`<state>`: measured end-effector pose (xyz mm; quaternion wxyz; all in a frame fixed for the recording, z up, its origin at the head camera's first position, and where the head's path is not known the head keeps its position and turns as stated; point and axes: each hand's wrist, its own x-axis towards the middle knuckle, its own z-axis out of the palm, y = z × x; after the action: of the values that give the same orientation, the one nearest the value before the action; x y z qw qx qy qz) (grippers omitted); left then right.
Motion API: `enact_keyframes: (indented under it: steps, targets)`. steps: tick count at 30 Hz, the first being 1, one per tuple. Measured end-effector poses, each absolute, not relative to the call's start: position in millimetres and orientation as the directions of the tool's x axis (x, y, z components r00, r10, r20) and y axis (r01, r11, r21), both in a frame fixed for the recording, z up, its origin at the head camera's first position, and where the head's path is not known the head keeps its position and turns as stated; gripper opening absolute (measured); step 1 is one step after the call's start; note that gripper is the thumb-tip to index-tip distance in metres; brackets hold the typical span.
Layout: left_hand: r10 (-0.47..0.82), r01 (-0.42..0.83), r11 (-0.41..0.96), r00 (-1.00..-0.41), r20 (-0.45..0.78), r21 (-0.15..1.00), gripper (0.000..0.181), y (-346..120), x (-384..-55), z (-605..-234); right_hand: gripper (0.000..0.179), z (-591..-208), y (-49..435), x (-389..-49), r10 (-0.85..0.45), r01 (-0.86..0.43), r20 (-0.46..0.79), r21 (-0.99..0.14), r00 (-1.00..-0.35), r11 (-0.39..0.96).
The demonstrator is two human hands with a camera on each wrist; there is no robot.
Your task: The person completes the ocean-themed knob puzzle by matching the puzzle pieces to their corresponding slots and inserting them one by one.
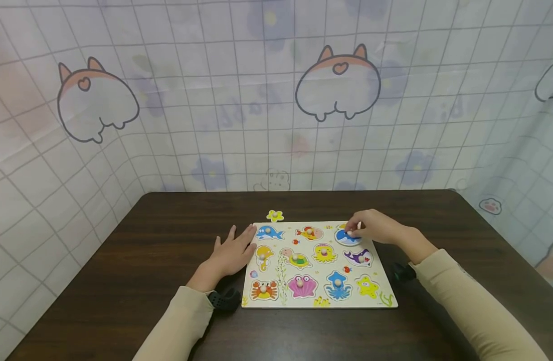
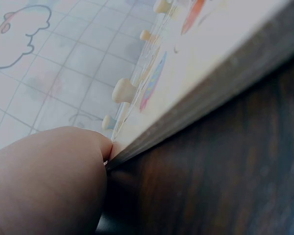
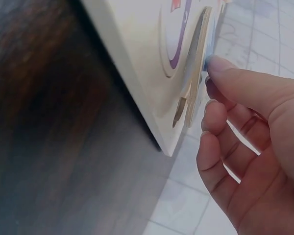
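Note:
A pegged sea-animal puzzle board [image 1: 357, 303] lies on the table. My right hand [image 1: 380, 228] pinches a blue whale puzzle piece [image 1: 347, 239] at the board's upper right corner. In the right wrist view that piece [image 3: 200, 63] tilts, one edge lifted off the board, and part of its recess shows. My left hand [image 1: 233, 254] rests at the board's left edge with fingers extended; in the left wrist view a finger [image 2: 105, 146] touches the board's corner. A yellow starfish piece [image 1: 274, 215] with a knob lies just beyond the board's far edge.
Several knobbed pieces sit in the board, among them a crab [image 1: 264, 290], a pink shell [image 1: 302, 287] and a blue squid [image 1: 338, 287]. A yellow starfish picture [image 1: 367, 286] at lower right shows no knob. Behind the dark wooden table [image 1: 190, 215] hangs a patterned curtain [image 1: 258, 140].

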<state>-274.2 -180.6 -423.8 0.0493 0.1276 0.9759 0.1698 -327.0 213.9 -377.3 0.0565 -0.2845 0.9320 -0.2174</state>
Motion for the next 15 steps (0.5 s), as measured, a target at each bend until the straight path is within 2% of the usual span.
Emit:
enact_keyframes:
  steps: [15]
  targets:
    - [0.266,0.230,0.909,-0.962,-0.060,0.347,0.063,-179.5,-273.1,-420.1,0.014,-377.8,210.8,-328.9,-0.555,-0.499,-0.007,-0.427,-0.832,0.754]
